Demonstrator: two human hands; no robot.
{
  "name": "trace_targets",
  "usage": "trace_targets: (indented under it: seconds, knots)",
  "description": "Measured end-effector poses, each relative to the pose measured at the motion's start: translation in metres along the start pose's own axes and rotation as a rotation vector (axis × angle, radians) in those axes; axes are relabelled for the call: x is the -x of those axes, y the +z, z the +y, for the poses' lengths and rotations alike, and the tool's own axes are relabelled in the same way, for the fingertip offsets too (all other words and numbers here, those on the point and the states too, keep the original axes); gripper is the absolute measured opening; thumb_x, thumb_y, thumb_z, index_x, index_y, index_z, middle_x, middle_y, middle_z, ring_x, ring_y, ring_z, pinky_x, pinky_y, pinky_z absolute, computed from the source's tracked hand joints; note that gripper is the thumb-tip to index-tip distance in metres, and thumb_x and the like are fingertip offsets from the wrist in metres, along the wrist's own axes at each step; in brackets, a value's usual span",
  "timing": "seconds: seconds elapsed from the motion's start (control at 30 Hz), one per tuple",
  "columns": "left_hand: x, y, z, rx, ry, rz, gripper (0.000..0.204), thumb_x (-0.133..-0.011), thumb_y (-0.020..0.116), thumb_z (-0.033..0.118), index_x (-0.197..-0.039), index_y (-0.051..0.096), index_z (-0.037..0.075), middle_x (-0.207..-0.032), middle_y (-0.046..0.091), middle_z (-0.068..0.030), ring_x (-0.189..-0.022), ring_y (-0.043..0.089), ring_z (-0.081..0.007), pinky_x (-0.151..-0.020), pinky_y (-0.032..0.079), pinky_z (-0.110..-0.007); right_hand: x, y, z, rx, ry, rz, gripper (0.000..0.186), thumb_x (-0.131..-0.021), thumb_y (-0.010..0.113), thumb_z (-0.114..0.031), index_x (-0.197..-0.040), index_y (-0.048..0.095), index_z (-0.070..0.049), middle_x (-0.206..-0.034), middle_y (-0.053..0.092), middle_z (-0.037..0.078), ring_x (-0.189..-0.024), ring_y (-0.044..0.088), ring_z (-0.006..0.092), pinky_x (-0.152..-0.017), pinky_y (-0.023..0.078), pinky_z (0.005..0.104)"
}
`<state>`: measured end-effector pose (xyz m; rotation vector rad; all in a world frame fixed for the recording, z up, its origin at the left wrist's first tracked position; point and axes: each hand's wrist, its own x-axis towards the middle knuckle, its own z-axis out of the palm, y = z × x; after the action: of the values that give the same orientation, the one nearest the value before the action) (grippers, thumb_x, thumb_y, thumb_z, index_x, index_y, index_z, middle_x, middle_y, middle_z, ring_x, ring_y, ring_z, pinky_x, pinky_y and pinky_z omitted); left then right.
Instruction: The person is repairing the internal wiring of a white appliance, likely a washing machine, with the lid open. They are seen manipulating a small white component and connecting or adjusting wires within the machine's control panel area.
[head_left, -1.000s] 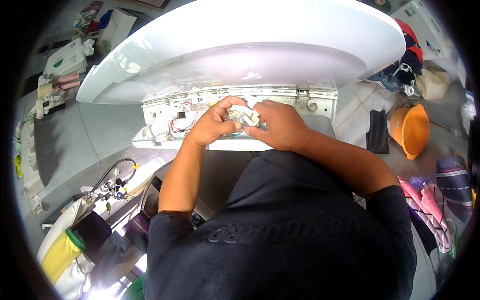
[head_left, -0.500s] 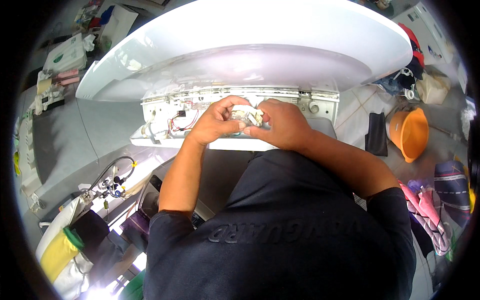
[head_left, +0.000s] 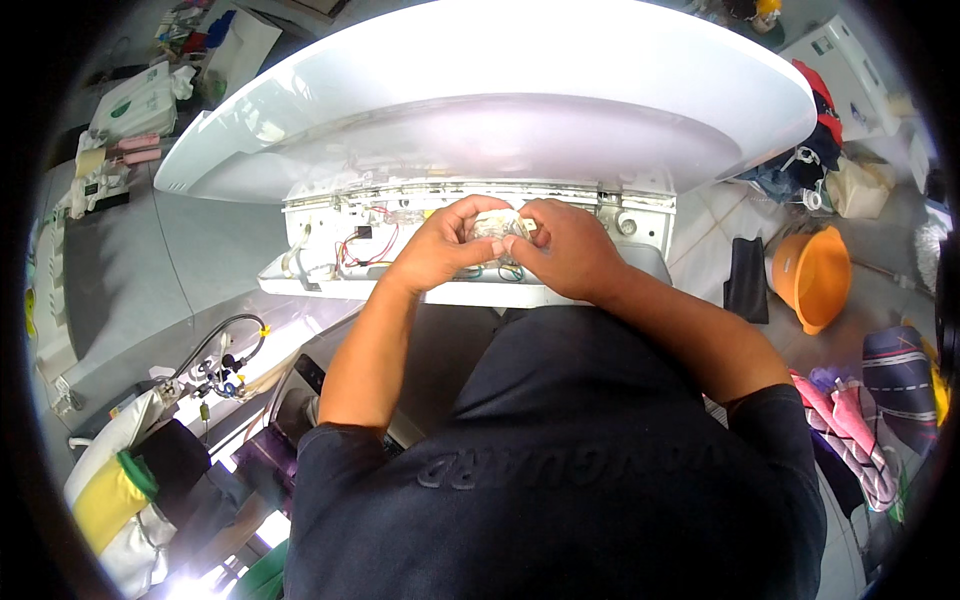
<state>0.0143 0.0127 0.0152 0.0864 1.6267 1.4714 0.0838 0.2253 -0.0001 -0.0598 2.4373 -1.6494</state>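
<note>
Small part: the pale, partly clear piece (head_left: 490, 226) is up between both hands, above the middle of the long white housing (head_left: 400, 287), not resting in it.
Left hand: this hand (head_left: 428, 250) pinches the piece's left side, thumb in front and forefinger curled over the top.
Right hand: this one (head_left: 572, 250) pinches the right side, fingers bent behind, thumb laid across the front.
Thumbs: here is the fresh change; the right thumb has come up and inward, so both tips now sit close together on the near face. From where I stand I cannot tell whether they touch.
Piece's face: more of it is covered than half a second ago, and the block that jutted out near the right thumb is harder to make out.
Teal wires: thin loops (head_left: 510, 271) show more plainly below the hands now; whether they join the piece, I cannot tell.
What it means: to my eye the handling has gone from turning the piece about to a firmer, two-thumbed hold, perhaps with some pressing, though the force does not show.
Red and black wires: these (head_left: 352, 255) lie in the housing left of the hands, untouched.
Curved white panel: it (head_left: 500, 60) stands raised beyond the housing, just as before.
Orange basin: it (head_left: 826, 280) leans on its side on the tiles, well to the right.
</note>
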Motion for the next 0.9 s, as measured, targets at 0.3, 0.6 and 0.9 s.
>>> trace_targets:
  seconds: [0.3,0.6,0.9]
  knots:
    - [0.0019,-0.0030,-0.0058,-0.068,0.018,-0.002,0.049,-0.086,0.077,0.007,-0.131,0.058,0.005,-0.106,0.067,-0.0015,-0.093,0.063,-0.0069,-0.082,0.053,-0.024,0.0005,-0.0018,0.0017,0.033,-0.055,-0.026,0.038,-0.085,0.074,-0.026,-0.107,0.064,0.002,-0.087,0.065,0.014,-0.070,0.064,0.0221,-0.066,0.051,0.0356]
    - [0.0025,-0.0044,-0.0001,0.005,0.036,-0.065,0.052,-0.087,0.073,0.003,-0.135,0.055,0.004,-0.114,0.065,-0.0035,-0.097,0.063,-0.0081,-0.085,0.053,-0.025,-0.0005,-0.0005,0.0008,-0.069,0.000,0.009,0.039,-0.082,0.076,-0.035,-0.099,0.064,-0.003,-0.082,0.062,0.012,-0.072,0.062,0.0268,-0.066,0.049,0.0399]
    - [0.0031,-0.0057,-0.0037,-0.010,0.049,-0.069,0.053,-0.087,0.076,0.006,-0.135,0.055,0.004,-0.113,0.065,-0.0021,-0.095,0.062,-0.0075,-0.083,0.052,-0.024,0.0000,-0.0004,0.0032,-0.053,-0.049,0.000,0.040,-0.081,0.077,-0.035,-0.099,0.064,-0.002,-0.081,0.062,0.013,-0.071,0.062,0.0275,-0.066,0.049,0.0405]
